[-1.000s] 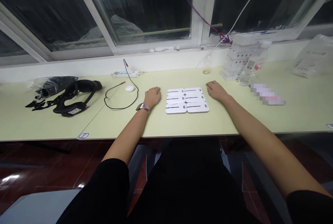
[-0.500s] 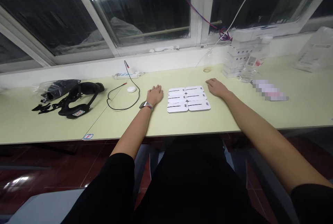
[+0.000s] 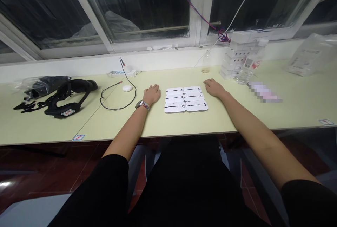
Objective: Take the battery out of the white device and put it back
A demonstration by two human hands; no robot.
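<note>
My left hand (image 3: 152, 94) lies left of six white, round-cornered cards (image 3: 188, 97), fingers apart; my right hand (image 3: 215, 88) lies right of them, fingers loose.

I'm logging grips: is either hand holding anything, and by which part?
Nothing is visibly held: left hand and right hand rest on the table beside the white cards.

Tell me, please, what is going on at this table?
A person has both hands on the table, with six white cards lying between them in two columns of three. The left hand and the right hand are apart from the cards, and neither visibly holds anything. A dark cable lies to the left of the left hand, and white boxes are stacked beyond the right.
</note>
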